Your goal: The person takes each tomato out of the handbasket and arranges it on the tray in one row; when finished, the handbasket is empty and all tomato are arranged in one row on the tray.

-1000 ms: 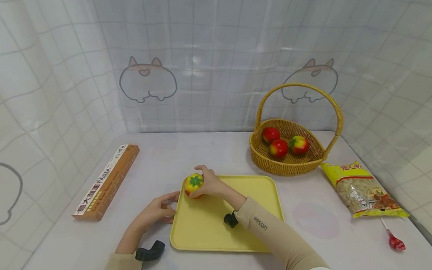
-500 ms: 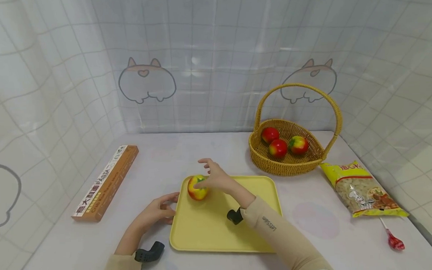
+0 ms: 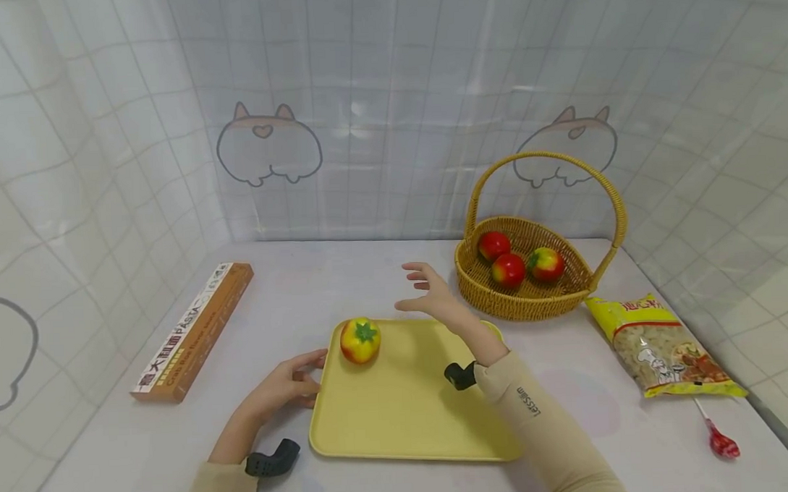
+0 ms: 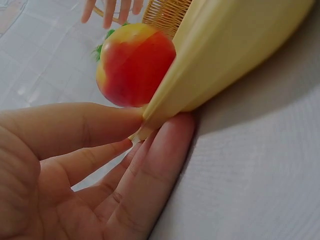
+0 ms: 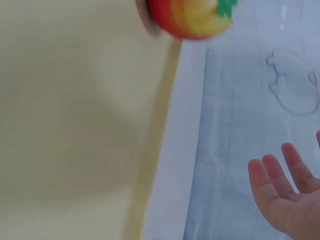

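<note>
Right hand (image 3: 435,295) in the air over the far edge of the tray, fingers spread, thumb apart, holding nothing. Left hand (image 3: 282,387) pinches the left rim of the rectangular pale-yellow tray (image 3: 412,404), thumb on one side, fingers on the other per the left wrist view. Glossy red-and-yellow round fruit with a green leafy top (image 3: 361,340) sits in the tray's far-left corner, near the left hand, no hand on it.

Main risk: rolling. Fruit is round and probably slick, tray rim looks low, so a tug or lift at the left rim could tip the tray and send it across or over the side. Right sleeve (image 3: 550,421) passes over the tray's right edge; can't tell if touching, but if it drags, the tray could skew and jolt the fruit.

Second risk: the tan woven wicker basket with a tall arched handle (image 3: 529,306), just beyond the right hand. Careless reach could catch the handle and shift the basket, knocking together the three red-and-yellow fruits inside (image 3: 508,270). Grabbing one with fingers too wide could also nudge its neighbours, since they lie close together
</note>
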